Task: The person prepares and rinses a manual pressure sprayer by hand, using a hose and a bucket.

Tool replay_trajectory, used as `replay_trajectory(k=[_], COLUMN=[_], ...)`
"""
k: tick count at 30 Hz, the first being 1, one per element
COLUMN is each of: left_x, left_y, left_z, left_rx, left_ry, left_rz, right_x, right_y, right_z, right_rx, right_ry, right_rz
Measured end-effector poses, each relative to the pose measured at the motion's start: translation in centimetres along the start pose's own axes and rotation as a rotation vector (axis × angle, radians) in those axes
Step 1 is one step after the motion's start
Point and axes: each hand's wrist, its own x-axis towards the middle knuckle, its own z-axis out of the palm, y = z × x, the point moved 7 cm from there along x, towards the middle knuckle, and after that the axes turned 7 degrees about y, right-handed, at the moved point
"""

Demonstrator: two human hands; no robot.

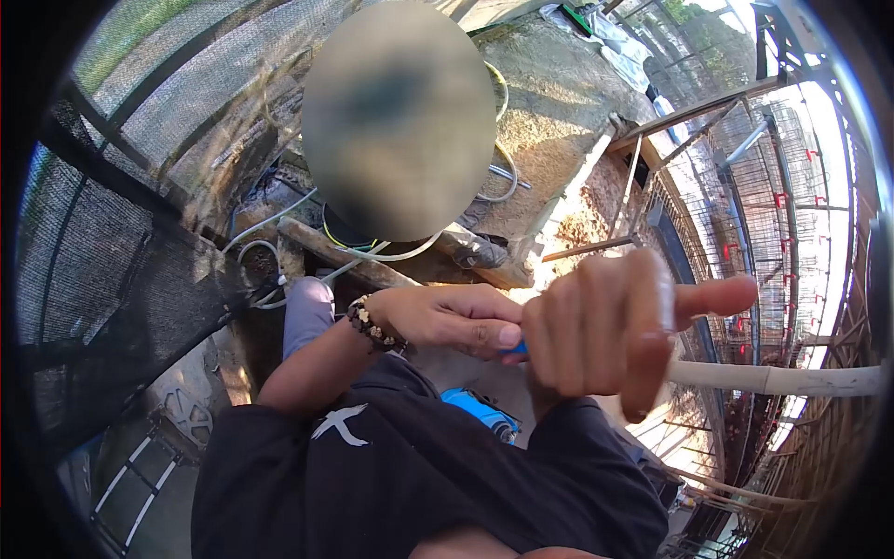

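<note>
My left hand [456,320], with a beaded bracelet at the wrist, reaches in from the left with its fingers closed. Its fingertips meet my right hand [605,326] near the centre right. A small blue piece [515,351] shows between the two hands; most of it is hidden. The right hand is partly blurred, its fingers curled and one digit pointing right. What lies inside its curl cannot be made out. Just right of that hand, a pale pole [778,378] runs to the right.
Below the hands lies a bright blue object [480,415]. Pale hoses [410,252] loop around wooden beams [345,252]. Dark netting [102,279] hangs at the left. Wire cages [764,233] with red fittings line the right. A blurred oval covers the upper middle.
</note>
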Motion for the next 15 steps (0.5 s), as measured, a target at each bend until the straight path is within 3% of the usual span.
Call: replay_trajectory(k=[4, 7, 13, 15], left_x=[0.4, 0.3, 0.7, 1.2], left_y=[0.8, 0.1, 0.3, -0.3], left_z=[-0.5, -1.9, -3.6, -4.4], left_rx=[0.138, 0.238, 0.34, 0.389], left_ry=[0.1, 0.28, 0.48, 0.566], left_rz=[0.129, 0.163, 0.255, 0.352], right_x=[-0.9, -2.1, -4.9, -6.0], right_y=[-1.0, -1.9, -3.3, -4.3], right_z=[0.2, -2.0, -5.1, -5.5], right_rx=[-0.266, -0.503, -0.561, -0.841], right_ry=[0.038, 0.388, 1.026, 1.367], right_rz=[0.07, 0.052, -0.13, -0.285])
